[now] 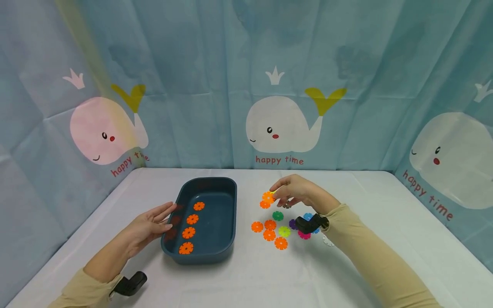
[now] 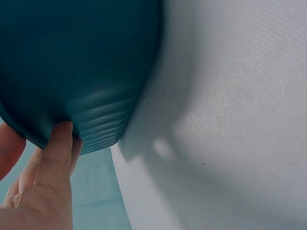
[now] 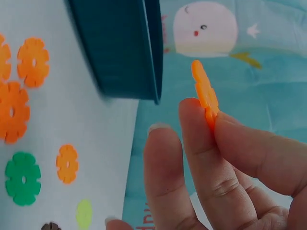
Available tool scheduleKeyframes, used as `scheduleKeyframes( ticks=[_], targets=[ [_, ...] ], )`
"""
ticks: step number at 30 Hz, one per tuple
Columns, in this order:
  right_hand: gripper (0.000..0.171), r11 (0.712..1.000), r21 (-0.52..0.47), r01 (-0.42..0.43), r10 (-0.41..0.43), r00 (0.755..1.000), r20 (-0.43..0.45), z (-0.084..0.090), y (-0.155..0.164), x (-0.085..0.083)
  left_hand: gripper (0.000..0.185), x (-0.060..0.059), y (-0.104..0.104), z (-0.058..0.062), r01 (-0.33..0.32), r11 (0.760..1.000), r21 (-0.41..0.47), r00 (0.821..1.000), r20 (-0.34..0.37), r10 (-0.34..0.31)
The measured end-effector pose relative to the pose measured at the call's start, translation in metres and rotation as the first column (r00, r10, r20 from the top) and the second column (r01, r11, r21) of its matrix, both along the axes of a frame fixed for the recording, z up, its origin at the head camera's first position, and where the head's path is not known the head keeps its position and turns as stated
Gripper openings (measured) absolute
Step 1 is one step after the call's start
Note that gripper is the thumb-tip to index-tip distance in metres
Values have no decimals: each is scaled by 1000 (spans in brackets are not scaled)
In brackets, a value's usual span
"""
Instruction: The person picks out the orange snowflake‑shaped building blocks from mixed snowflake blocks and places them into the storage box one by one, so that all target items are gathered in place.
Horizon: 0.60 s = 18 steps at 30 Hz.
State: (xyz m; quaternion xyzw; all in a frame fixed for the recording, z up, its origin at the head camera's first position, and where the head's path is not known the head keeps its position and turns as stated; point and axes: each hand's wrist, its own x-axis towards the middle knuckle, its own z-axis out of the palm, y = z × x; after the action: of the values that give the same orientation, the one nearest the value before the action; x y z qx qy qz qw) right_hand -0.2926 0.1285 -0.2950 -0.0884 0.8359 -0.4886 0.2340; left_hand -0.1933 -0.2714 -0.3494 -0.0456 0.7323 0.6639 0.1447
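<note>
1. Between the thumb and fingertips of the right hand, the head view shows an orange disc pinched just above the counter; its grip looks thin, so the disc could slip and fall among the loose discs below.
2. Left wrist view: the left hand lies flat, fingers straight against the wall of the blue tray, grasping nothing; a careless push could slide the tray away.
3. Right wrist view: the disc stands edge-on in the fingertips, easily twisted loose.
</note>
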Motion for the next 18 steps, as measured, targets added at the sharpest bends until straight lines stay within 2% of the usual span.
scheduleKeyframes(
  ticks=[18],
  targets=[
    [22, 982, -109, -151, 149, 988, -31, 3, -33, 18, 75, 1, 0, 0, 1, 1000, -1, 1000, -1, -1]
  ],
)
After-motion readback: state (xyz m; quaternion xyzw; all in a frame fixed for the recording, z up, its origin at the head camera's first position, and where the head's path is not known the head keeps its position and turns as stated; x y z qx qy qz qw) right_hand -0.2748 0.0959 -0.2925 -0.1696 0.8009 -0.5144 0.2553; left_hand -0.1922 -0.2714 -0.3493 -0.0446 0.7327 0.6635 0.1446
